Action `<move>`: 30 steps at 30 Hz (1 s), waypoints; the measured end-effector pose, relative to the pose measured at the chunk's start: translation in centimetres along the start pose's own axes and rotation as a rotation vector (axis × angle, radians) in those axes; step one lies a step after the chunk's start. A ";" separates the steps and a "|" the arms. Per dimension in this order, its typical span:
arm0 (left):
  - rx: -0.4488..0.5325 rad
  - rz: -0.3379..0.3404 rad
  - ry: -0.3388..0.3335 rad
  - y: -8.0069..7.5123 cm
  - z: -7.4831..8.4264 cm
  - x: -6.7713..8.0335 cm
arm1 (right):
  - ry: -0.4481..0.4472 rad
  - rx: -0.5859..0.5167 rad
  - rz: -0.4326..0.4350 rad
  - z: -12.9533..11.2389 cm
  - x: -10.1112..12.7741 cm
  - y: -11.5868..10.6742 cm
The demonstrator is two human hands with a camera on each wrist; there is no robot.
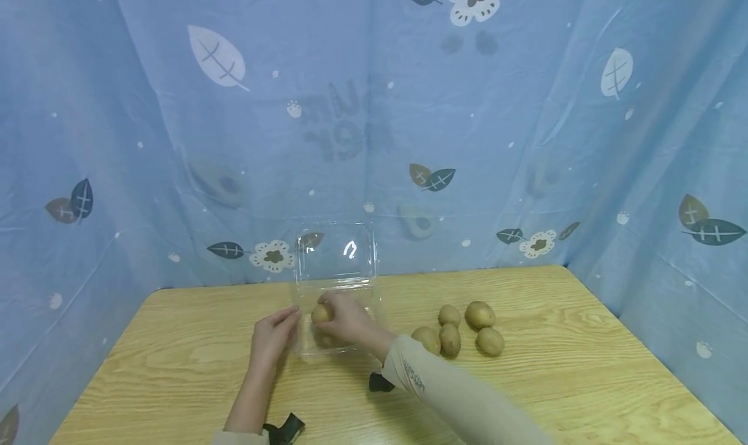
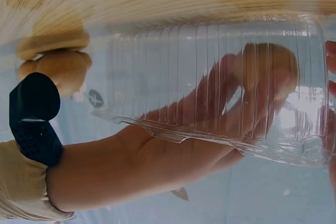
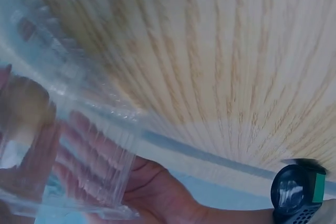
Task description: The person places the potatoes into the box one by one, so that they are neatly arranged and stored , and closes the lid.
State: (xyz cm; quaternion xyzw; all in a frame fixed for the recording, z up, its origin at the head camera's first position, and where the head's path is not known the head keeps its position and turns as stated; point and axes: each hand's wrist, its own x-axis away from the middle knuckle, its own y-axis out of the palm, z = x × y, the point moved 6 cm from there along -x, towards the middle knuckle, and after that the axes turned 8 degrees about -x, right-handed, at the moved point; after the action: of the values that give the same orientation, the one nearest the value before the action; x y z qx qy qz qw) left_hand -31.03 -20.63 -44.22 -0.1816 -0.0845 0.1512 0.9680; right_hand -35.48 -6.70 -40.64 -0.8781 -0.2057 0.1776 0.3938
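The blue curtain [image 1: 374, 107], a thin printed sheet with leaves and flowers, hangs in soft folds behind and to both sides. Below it lies the tabletop [image 1: 555, 393], pale wood with a plain straight grain and a smooth matt face.

Near the tabletop's far edge stands a clear plastic clamshell box [image 1: 336, 282], its lid up against the curtain and its tray resting on the wood. The plastic is thin, glossy and ribbed along the walls, as the left wrist view shows.

The right hand [image 1: 350, 318] reaches into the tray with its fingers curled round one kiwi [image 1: 321, 313]; that grip is closed on the fruit, which hangs just above the tray floor. A second brownish shape seems to lie in the tray below it, though the ribbing blurs it. The left hand [image 1: 273, 334] lies against the tray's left wall with fingers loosely straight, holding nothing, steadying the box.

To the right, well apart from the box, five more kiwis [image 1: 461, 331] sit in a loose cluster on the wood: small, oval, dull brown and faintly fuzzy.

Judging from this, the packing is at an early stage: one fruit is going in, perhaps one is already in, and five wait outside. The lid is not yet closed.
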 end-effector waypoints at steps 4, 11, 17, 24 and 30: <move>0.000 -0.008 -0.005 0.0 0.0 0.0 | 0.005 0.005 0.011 -0.1 -0.2 0.5; 0.010 -0.006 -0.004 0.0 0.0 0.0 | 0.033 0.041 0.021 -0.2 -0.4 1.0; 0.018 -0.007 -0.002 0.0 0.1 0.1 | 0.029 -0.004 0.028 -0.4 -0.6 1.2; 0.029 0.003 -0.010 0.0 -0.1 -0.2 | 0.005 -0.002 0.081 -0.4 -0.7 1.4; 0.033 0.007 -0.009 0.0 -0.2 -0.3 | 0.000 -0.012 0.094 -0.3 -0.7 1.6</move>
State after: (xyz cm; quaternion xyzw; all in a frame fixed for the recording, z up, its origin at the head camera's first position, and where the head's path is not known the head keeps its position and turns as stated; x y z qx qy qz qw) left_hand -31.26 -20.73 -44.41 -0.1652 -0.0855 0.1569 0.9699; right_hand -35.58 -8.12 -41.57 -0.8892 -0.1651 0.1948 0.3796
